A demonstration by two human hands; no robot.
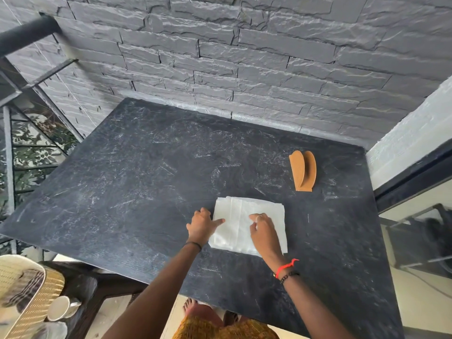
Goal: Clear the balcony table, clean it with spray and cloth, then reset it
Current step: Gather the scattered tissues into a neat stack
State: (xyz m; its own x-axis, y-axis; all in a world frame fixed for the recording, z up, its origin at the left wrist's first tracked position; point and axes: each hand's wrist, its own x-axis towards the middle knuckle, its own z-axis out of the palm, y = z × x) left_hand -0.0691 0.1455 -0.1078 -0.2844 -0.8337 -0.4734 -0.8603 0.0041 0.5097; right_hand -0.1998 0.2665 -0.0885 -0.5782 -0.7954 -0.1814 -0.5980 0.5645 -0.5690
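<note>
A stack of white paper napkins [241,211] lies flat on the black scuffed table [146,182], right of centre near me. My left hand [201,225] rests on the stack's left edge with its thumb pointing onto the paper. My right hand [263,230] lies on top of the napkins, fingers curled and pinching the top sheet. A brown wooden napkin holder [303,171] stands empty just beyond the stack, to the right.
A dark chair [80,285] at the lower left carries a woven placemat [27,289] and a white cup [61,308]. A grey stone wall [244,57] backs the table. A black railing [14,94] runs on the left, a glass door [415,228] on the right.
</note>
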